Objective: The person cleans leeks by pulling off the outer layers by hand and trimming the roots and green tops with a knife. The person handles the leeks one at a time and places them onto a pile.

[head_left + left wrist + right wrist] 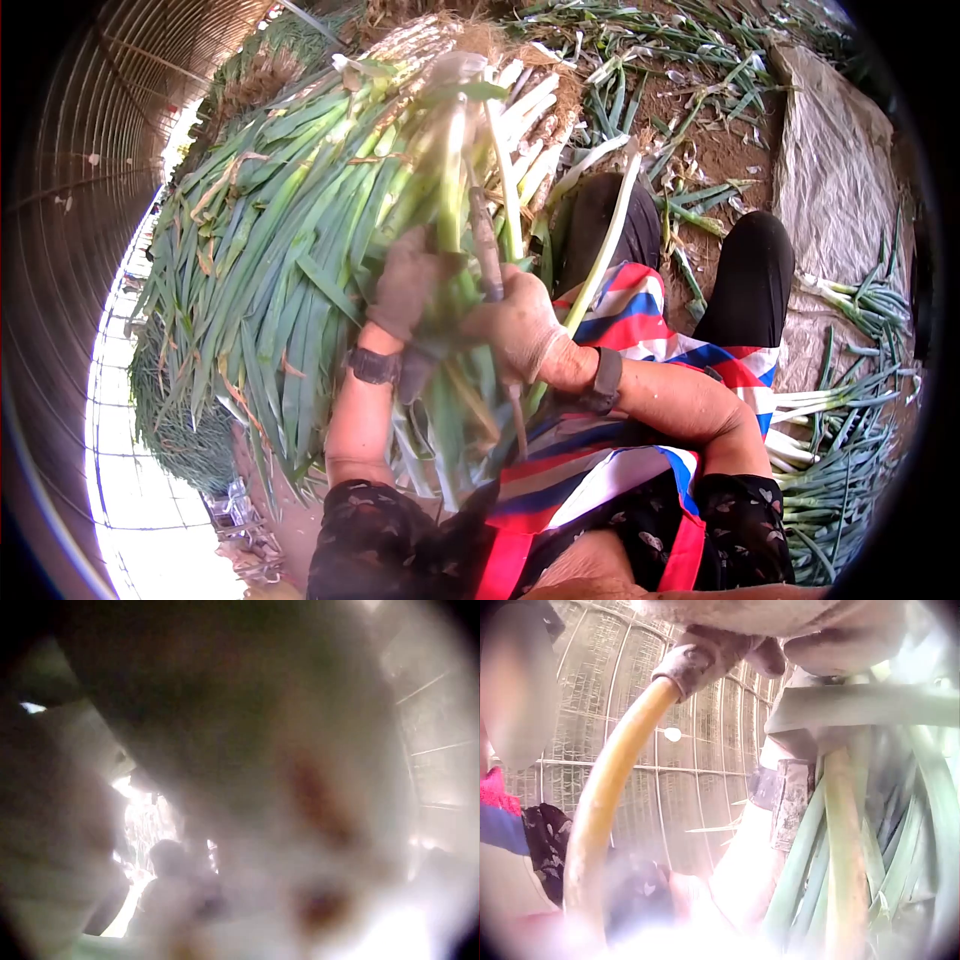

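Observation:
My gloved left hand (405,280) grips a leek (452,190), whose pale stalk points up and away; its upper end is blurred. Green leaves hang below the hands. My gloved right hand (520,320) holds a slim brownish wand (484,235) close beside that stalk. In the right wrist view, a yellowish hose (604,795) curves down from a dirty end fitting (694,664) under the glove. Another leek with a white stalk (612,235) slants over the lap, right of the right hand. The left wrist view is dark and blurred.
A big heap of leeks (270,250) stands ahead and left, roots toward the far side. More leeks (840,470) lie at the right, near a grey sheet (830,170). Leaf scraps litter the soil (655,110). A ribbed tunnel wall (80,200) rises at the left.

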Available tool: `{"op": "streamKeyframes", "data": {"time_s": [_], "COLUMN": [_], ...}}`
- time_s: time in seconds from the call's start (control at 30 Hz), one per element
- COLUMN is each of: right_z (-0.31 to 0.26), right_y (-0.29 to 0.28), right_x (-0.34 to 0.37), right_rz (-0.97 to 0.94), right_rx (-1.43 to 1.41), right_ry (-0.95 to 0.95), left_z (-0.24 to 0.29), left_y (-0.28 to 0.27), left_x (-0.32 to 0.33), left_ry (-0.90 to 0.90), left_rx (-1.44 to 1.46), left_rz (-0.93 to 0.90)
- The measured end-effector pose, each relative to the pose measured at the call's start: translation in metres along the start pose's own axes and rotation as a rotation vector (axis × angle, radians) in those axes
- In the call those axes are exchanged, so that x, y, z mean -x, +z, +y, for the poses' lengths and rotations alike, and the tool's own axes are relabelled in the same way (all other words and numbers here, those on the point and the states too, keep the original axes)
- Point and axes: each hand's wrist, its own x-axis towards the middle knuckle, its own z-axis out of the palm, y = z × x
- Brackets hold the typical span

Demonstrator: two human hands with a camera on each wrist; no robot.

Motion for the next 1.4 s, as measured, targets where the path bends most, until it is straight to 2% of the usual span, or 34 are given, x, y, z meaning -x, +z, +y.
{"op": "streamKeyframes", "data": {"time_s": [0.07, 0.13, 0.17, 0.23, 0.27, 0.37, 0.4, 0.5, 0.53, 0.63, 0.7, 0.73, 0.8, 0.9, 1.0, 1.1, 1.13, 1.23, 1.27, 1.33, 1.4], "right_z": [0.017, 0.026, 0.028, -0.002, -0.012, -0.071, -0.077, -0.081, -0.071, -0.051, -0.049, -0.061, -0.053, -0.043, -0.03, -0.02, -0.029, -0.033, -0.017, -0.027, -0.043], "right_y": [-0.001, -0.009, -0.015, -0.02, -0.024, -0.012, -0.013, -0.021, -0.009, -0.013, -0.017, -0.02, -0.021, -0.029, -0.028, -0.021, -0.032, -0.03, -0.032, -0.034, -0.04], "right_x": [-0.032, -0.066, -0.076, -0.075, -0.086, -0.063, -0.066, -0.059, -0.058, -0.055, -0.074, -0.07, -0.072, -0.062, -0.042, -0.034, -0.024, -0.013, -0.024, -0.006, 0.008], "right_rz": [-0.063, -0.191, -0.196, -0.116, -0.053, 0.079, 0.098, -0.001, 0.077, 0.09, 0.029, 0.087, 0.057, -0.051, -0.016, 0.028, -0.128, -0.024, 0.007, 0.03, 0.077], "right_rx": [-0.17, -0.459, -0.279, 0.093, 0.456, 0.13, 0.134, 0.03, 0.004, 0.058, -0.037, 0.085, 0.072, 0.206, 0.057, -0.021, 0.117, 0.033, -0.029, -0.104, 0.039], "right_ry": [0.049, 0.096, -0.062, -0.371, -0.582, -0.185, -0.148, -0.034, -0.017, -0.144, -0.204, -0.16, -0.188, -0.156, -0.154, -0.201, -0.119, -0.113, -0.217, -0.231, -0.2], "left_z": [0.003, -0.013, -0.02, -0.018, -0.018, -0.031, -0.036, -0.035, -0.035, -0.043, -0.054, -0.054, -0.049, -0.03, -0.027, -0.04, -0.041, -0.031, -0.019, -0.017, -0.038], "left_y": [-0.002, -0.009, -0.011, -0.007, -0.005, -0.007, -0.005, -0.005, -0.003, 0.002, -0.002, -0.004, -0.007, -0.001, -0.006, -0.013, -0.015, -0.011, -0.005, 0.007, 0.021], "left_x": [-0.003, -0.008, -0.009, -0.003, 0.0, 0.005, 0.006, 0.014, 0.017, 0.029, 0.037, 0.039, 0.037, 0.039, 0.039, 0.037, 0.033, 0.027, 0.028, 0.024, 0.012], "left_ry": [-0.025, 0.295, 0.456, 0.268, 0.174, 0.505, 0.464, 0.593, 0.544, 0.448, 0.453, 0.532, 0.693, 0.103, -0.003, 0.105, 0.175, 0.316, 0.316, 0.383, 0.527], "left_rx": [-0.056, -0.651, -0.947, -0.744, -0.643, -1.039, -0.972, -1.181, -1.185, -1.21, -1.254, -1.228, -1.169, -0.595, -0.252, -0.311, -0.414, -0.692, -0.766, -0.962, -1.21], "left_rz": [-0.028, -0.005, 0.009, 0.051, 0.071, 0.046, 0.092, 0.106, 0.119, 0.143, 0.153, 0.114, 0.045, 0.076, 0.022, 0.032, 0.026, -0.001, -0.019, -0.036, -0.037]}}
